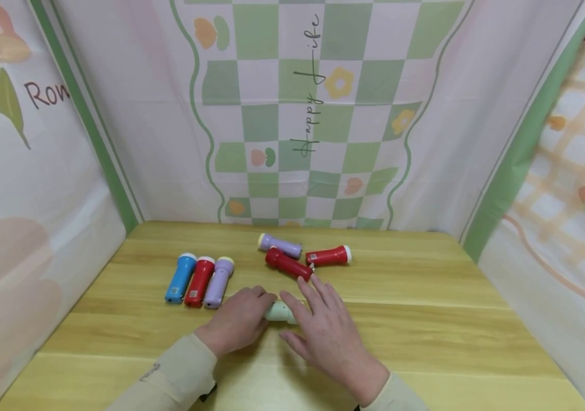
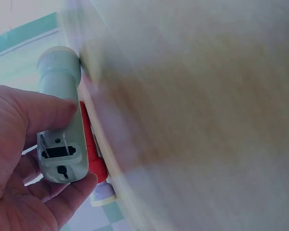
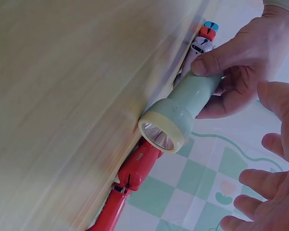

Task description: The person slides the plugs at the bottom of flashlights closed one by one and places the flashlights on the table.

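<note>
**Left hand point(image 1: 241, 319) grips mint flashlight point(image 1: 279, 312); right hand point(image 1: 331, 337) spread wide**

Just below the frame's centre, the mint flashlight sits held by its tail end, the right hand loose beside its lamp end, gripping nothing. Left of centre lie a blue flashlight point(image 1: 180, 278), a red flashlight point(image 1: 200, 282) and a lilac flashlight point(image 1: 219, 283), side by side; above the hands, another lilac one point(image 1: 283, 246) and two more reds point(image 1: 329, 256).

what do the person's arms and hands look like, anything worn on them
The left hand and right hand show no gloves or rings. The left sleeve and right sleeve are beige, the left with a greyish mark. A black piece shows by the left sleeve.
</note>
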`<state>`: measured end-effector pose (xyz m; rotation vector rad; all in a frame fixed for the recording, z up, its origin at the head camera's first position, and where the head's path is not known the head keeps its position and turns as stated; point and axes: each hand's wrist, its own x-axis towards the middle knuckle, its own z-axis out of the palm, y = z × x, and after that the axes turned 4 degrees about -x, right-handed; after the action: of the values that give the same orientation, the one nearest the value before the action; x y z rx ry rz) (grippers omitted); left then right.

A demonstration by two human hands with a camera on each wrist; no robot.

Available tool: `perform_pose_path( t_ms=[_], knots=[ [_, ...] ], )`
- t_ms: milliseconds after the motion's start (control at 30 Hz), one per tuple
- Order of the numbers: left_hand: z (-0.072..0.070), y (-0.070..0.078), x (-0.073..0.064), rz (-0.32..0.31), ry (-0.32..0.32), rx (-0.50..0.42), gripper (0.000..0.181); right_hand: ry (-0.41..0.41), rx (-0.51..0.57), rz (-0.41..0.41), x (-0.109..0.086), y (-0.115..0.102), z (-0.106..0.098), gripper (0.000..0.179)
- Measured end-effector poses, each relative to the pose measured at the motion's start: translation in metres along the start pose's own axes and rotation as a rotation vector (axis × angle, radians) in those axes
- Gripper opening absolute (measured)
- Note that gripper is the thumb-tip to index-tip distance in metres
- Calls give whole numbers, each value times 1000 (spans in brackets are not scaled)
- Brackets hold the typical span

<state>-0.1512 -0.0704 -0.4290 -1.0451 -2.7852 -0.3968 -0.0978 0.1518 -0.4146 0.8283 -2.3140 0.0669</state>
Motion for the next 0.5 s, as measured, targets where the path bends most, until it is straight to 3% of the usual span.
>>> perform_pose_path(
  t_ms=[500],
  knots=[
    [-12, 9, -6, 44, 44, -7, 37, -23, -13, 12, 2, -2, -4, 68]
  ],
)
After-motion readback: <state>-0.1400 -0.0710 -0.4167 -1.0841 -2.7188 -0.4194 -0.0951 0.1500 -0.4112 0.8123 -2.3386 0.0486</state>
